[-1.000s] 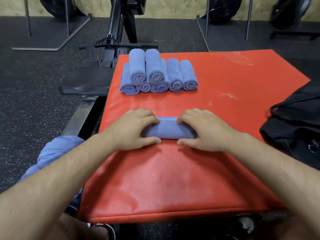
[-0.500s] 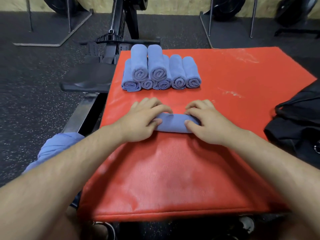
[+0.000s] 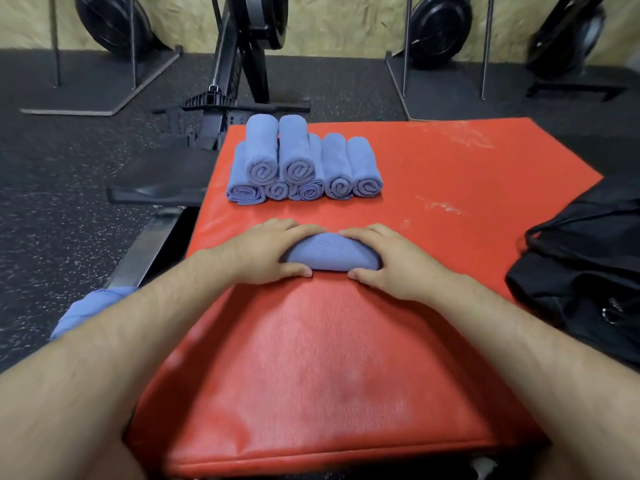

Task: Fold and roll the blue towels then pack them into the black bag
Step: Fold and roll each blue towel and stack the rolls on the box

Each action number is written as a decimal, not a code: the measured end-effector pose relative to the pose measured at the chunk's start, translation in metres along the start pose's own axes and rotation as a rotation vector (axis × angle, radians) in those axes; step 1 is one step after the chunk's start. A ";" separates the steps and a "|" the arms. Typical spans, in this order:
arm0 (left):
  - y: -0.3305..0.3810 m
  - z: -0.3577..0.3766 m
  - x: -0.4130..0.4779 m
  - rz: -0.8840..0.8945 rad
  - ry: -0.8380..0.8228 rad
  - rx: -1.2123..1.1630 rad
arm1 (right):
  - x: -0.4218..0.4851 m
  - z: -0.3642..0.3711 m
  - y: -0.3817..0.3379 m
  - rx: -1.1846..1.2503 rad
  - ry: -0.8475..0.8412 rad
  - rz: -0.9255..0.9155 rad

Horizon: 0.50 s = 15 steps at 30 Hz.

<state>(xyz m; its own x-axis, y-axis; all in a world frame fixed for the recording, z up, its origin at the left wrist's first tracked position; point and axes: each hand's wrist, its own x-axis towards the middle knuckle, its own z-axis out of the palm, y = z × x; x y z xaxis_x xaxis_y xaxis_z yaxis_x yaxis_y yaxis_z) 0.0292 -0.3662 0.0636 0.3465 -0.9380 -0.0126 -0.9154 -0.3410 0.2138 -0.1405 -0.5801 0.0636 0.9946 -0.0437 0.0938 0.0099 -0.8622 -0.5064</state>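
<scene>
Black speckled rubber floor (image 3: 69, 220) is seen all round, with a pale board wall at the back. A red padded mat (image 3: 381, 393) is laid in the middle as the work surface; white scuff marks are visible on its far right part. A black bag (image 3: 588, 271) is slumped at the mat's right edge, straps on top and a metal ring showing low down; whether it is open cannot be told. A rowing machine (image 3: 242, 64) is parked just beyond the mat's far left corner, its seat rail running down the left side. More fan housings are lined up along the wall.

A stack of rolls (image 3: 304, 164) is set on the far left part of the mat: five blue rolls in a row, ends facing the camera, two more laid on top at the left. A loose blue towel (image 3: 90, 310) is seen off the mat at the near left, partly hidden by the left forearm.

The rolled towel (image 3: 330, 252) is lying crosswise on the mat's centre, near the stack but apart from it. It is gripped at both ends: left hand (image 3: 266, 252) and right hand (image 3: 391, 261) are each curled over an end, fingers across the top, thumbs tucked on the near side.
</scene>
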 end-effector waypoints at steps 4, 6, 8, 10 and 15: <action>-0.008 -0.005 0.000 -0.003 -0.032 -0.075 | 0.000 -0.005 0.000 0.021 0.041 0.024; -0.007 -0.012 -0.004 -0.022 -0.011 -0.178 | 0.000 -0.011 -0.001 0.033 0.054 0.026; -0.006 -0.021 -0.011 -0.058 0.022 -0.314 | 0.001 -0.018 -0.004 0.068 0.072 0.032; -0.006 -0.033 -0.019 -0.110 0.077 -0.449 | 0.003 -0.026 -0.009 0.147 0.092 0.047; -0.001 -0.061 -0.041 -0.138 0.237 -0.736 | 0.003 -0.049 -0.030 0.408 0.150 0.084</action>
<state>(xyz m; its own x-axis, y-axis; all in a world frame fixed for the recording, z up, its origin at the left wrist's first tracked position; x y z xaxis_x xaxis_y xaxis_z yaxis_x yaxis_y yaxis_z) 0.0281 -0.3240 0.1235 0.5572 -0.8237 0.1046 -0.5187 -0.2469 0.8185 -0.1432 -0.5793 0.1205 0.9681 -0.2039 0.1455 -0.0010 -0.5840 -0.8117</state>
